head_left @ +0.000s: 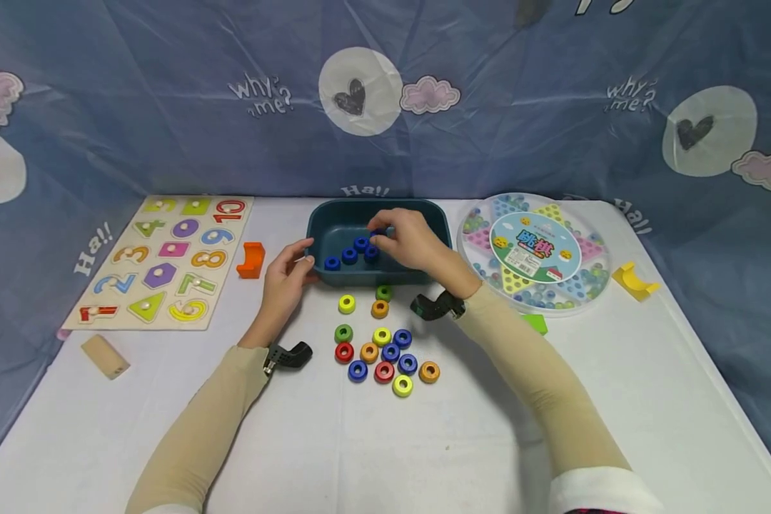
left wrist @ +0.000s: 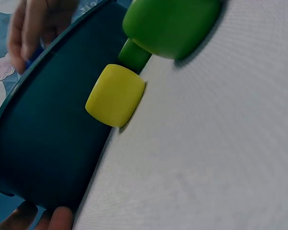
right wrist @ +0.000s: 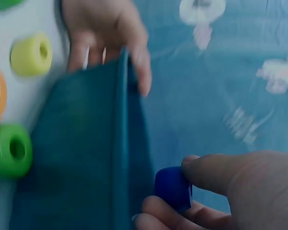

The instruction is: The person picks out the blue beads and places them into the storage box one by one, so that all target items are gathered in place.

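My left hand (head_left: 284, 278) grips the dark teal bin (head_left: 385, 278) at its left end. Its thumb lies over the rim in the right wrist view, with the other fingers along the outside wall. Over the bin's inside, my right hand (head_left: 406, 235) pinches a blue ring bead (right wrist: 174, 188) between thumb and fingers. Several more blue beads (head_left: 350, 255) lie on the bin floor. In front of the bin, beads in blue, red, orange (head_left: 429, 372), yellow (left wrist: 116, 96) and green (right wrist: 10, 150) are scattered on the white table.
To the left lie a wooden number puzzle board (head_left: 160, 264), an orange arch block (head_left: 252, 260) and a plain wooden block (head_left: 106, 356). A round marble game board (head_left: 535, 250) sits at the right, near a yellow arch block (head_left: 635, 281) and a green block (head_left: 535, 323). Behind hangs a blue printed curtain (head_left: 186, 93).
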`<control>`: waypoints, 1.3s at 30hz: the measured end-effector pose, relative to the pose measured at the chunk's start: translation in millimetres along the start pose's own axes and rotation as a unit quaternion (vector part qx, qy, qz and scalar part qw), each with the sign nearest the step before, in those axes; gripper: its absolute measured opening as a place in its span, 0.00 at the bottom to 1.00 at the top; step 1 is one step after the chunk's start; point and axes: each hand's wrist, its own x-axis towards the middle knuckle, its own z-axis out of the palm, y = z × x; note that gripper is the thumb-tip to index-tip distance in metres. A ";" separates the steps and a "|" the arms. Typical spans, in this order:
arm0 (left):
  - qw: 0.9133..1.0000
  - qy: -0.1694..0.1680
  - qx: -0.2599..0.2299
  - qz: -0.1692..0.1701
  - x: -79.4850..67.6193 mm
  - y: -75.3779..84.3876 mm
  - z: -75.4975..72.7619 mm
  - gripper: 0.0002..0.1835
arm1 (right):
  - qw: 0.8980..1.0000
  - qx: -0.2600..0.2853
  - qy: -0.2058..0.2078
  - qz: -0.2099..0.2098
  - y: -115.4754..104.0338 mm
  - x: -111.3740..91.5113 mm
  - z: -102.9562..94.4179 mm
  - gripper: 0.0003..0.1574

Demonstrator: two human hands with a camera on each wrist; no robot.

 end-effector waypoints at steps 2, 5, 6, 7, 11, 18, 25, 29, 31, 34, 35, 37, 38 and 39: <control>1.000 -0.003 -0.002 -0.003 -2.9 5.6 -0.2 0.22 | 1.000 0.000 -0.007 0.029 11.2 8.1 2.5 0.14; 1.000 -0.005 0.001 -0.005 -8.0 16.9 0.2 0.22 | 0.997 0.003 -0.024 0.074 24.0 17.4 8.6 0.15; 1.000 -0.005 0.004 -0.005 -9.5 20.7 0.5 0.22 | 0.996 0.002 -0.030 0.089 27.4 19.8 10.8 0.15; 1.000 -0.005 0.008 -0.004 -10.7 24.1 1.0 0.22 | 0.994 -0.002 -0.037 0.102 30.2 22.0 13.1 0.15; 1.000 -0.006 0.015 -0.003 -11.2 27.7 1.9 0.22 | 0.987 -0.010 -0.072 0.146 38.4 26.9 21.1 0.16; 1.000 -0.002 0.010 0.006 1.0 2.3 -0.2 0.22 | 0.982 0.003 -0.105 0.155 41.8 28.3 25.4 0.18; 1.000 0.006 0.009 0.013 1.2 -4.3 0.6 0.21 | 0.982 0.004 -0.106 0.158 42.6 27.1 27.8 0.20; 1.000 0.007 0.011 0.011 0.3 -4.2 1.6 0.21 | 0.984 -0.003 -0.098 0.146 42.8 26.2 27.4 0.20; 1.000 0.007 0.008 0.012 0.4 -4.1 2.0 0.21 | 0.986 -0.011 -0.092 0.141 41.7 25.6 25.4 0.20; 1.000 0.010 0.010 0.015 0.9 -4.4 2.1 0.21 | 0.988 -0.023 -0.087 0.126 36.7 23.7 17.0 0.21; 1.000 0.010 0.011 0.016 1.0 -4.5 2.0 0.21 | 0.989 -0.027 -0.086 0.117 33.8 22.4 12.5 0.22; 1.000 0.010 0.012 0.015 1.4 -4.6 1.5 0.21 | 0.991 -0.032 -0.083 0.096 27.1 19.2 2.6 0.22; 1.000 0.010 0.014 0.016 1.7 -4.7 1.2 0.22 | 0.993 -0.034 -0.082 0.083 23.2 17.1 -2.7 0.22; 1.000 0.009 0.015 0.017 1.9 -4.7 0.9 0.22 | 0.994 -0.039 -0.079 0.070 19.5 14.6 -7.8 0.22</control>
